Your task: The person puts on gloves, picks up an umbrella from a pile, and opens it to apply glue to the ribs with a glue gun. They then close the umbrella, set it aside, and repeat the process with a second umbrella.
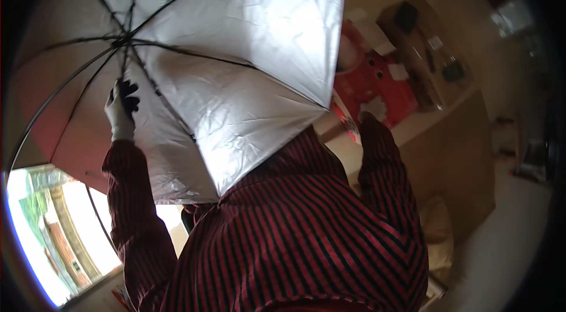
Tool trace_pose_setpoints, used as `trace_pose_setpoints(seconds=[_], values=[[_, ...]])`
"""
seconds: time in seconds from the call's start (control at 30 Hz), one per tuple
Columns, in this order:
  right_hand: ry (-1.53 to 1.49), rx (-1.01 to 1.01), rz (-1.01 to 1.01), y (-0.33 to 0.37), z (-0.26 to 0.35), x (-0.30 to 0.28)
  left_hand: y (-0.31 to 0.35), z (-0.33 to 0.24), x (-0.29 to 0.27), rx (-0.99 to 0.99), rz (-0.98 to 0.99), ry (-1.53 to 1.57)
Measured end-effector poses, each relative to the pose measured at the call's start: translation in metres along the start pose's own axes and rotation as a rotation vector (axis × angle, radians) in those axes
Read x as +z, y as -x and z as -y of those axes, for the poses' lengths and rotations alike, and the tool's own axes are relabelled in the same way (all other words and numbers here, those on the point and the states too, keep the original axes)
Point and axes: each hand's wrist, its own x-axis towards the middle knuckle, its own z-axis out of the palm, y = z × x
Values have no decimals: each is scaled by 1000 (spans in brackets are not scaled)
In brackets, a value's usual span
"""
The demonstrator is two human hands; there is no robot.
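Note:
An opened umbrella [247, 105] with a silvery inner side and dark ribs fills the upper left and middle of the view. My left hand [122, 112], in a white glove with dark fingers, is closed around the umbrella's shaft just below where the ribs meet. My right forearm reaches away past the umbrella's right edge. At the end of its sleeve my right hand [367, 117] is small and dim, and its fingers cannot be made out. Close beside it is a narrow red and white strip-like thing [348, 120]; whether I hold it is unclear.
Beyond my right hand, a red printed sheet or bag [386, 85] lies on a pale table. A brown cardboard box [436, 46] with dark items on it stands farther right. At the lower left is a bright window [65, 235]. A brown panel [454, 158] hangs below the table edge.

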Motion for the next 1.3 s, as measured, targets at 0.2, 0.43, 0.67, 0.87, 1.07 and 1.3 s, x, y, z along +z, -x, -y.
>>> trace_pose_setpoints(seconds=[0.2,0.43,0.67,0.87,1.07,1.3], values=[[90,13,-72,-8,-12,16,-86,-52,33,-348,177,544],[-96,-25,-86,7,4,-26,-125,-55,26,-545,647,460],[-243,-285,-574,-21,-4,-27,-102,-77,19,-127,533,166],[-650,-545,-468,-51,38,-37,-102,-112,-12,231,218,-21],[-1182,-901,339,70,175,-106,-44,-227,-190,376,180,195],[-1055,-1233,2127,371,164,-278,48,-278,-263,564,347,592]])
